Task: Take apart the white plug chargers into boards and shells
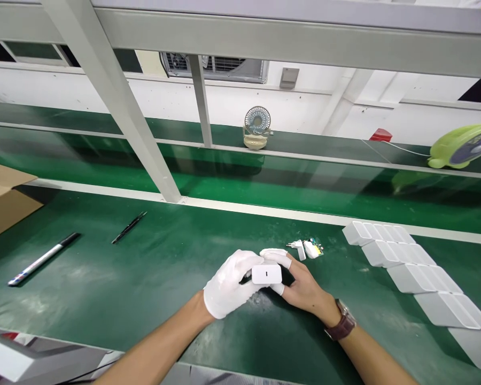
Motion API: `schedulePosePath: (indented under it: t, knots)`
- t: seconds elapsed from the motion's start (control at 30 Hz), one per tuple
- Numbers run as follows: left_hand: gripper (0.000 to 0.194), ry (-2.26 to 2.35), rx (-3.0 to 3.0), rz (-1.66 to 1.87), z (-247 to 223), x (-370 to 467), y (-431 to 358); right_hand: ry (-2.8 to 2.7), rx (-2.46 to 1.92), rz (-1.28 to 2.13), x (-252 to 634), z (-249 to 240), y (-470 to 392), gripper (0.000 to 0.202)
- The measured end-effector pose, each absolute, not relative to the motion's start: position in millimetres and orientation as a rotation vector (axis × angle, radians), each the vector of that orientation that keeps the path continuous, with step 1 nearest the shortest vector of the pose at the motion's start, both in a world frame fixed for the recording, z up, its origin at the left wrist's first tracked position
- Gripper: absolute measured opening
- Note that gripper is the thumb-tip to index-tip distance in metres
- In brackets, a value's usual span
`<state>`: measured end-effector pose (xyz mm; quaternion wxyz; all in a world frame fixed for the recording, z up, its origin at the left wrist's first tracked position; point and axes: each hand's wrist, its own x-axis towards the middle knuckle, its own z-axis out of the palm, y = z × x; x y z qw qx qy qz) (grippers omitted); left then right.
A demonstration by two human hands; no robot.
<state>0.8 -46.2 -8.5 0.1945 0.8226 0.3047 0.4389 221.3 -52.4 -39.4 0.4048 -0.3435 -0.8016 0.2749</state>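
A white charger block with one small dark slot in its face sits between my two hands, a little above the green tabletop. My left hand, in a white glove, is closed round its left side. From the right, my right hand grips it; white covers sit on its fingers and a watch is on the wrist. Behind the right hand lie small white plug pieces and a white part with yellow and green bits. The back of the block is hidden.
Rows of white plastic cases stand along the right. A marker, a black pen-like tool and a cardboard box are on the left. A grey slanted post rises at the table's back edge. Fans stand beyond.
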Motion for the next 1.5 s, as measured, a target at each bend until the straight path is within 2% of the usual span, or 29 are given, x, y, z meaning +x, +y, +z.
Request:
schedulePosePath:
  t: [0.27,0.37,0.53,0.63,0.77,0.9,1.03,1.2,1.3,1.5]
  knots:
    - [0.042,0.837,2.290,1.337,-14.0,0.3,-46.3,-2.031,-0.918,0.764,220.7,-37.2,-55.0,0.056]
    - [0.046,0.853,2.293,1.333,-12.0,-2.1,-43.9,-2.024,-0.891,0.628,222.7,-35.6,-53.1,0.056]
    - [0.086,1.086,2.279,0.940,-14.5,-5.3,-38.1,-2.208,-0.887,0.158,223.9,-34.7,-51.5,0.059]
    - [0.083,1.221,2.239,0.731,-22.7,-4.2,-35.9,-2.310,-0.831,0.110,220.3,-34.9,-53.4,0.059]
    - [0.079,1.168,2.236,0.712,-29.7,-3.3,-33.1,-2.305,-0.800,0.221,216.8,-31.2,-55.1,0.050]
    - [0.057,1.125,2.227,0.780,-25.5,-1.9,-30.4,-2.192,-0.835,0.354,218.9,-27.1,-54.9,0.046]
    - [0.036,1.191,2.180,0.808,-19.7,2.5,-30.7,-2.118,-0.934,0.436,221.5,-28.8,-55.8,0.051]
    - [0.049,1.192,2.120,0.952,-23.1,1.9,-30.4,-2.062,-0.971,0.519,220.1,-27.9,-59.5,0.051]
    - [0.057,1.137,2.094,0.950,-26.5,-2.7,-29.6,-2.026,-0.825,0.640,218.9,-21.2,-64.1,0.052]
    - [0.052,1.070,2.089,0.937,-31.9,-10.1,-31.2,-1.974,-0.560,0.875,211.3,-16.1,-73.3,0.049]
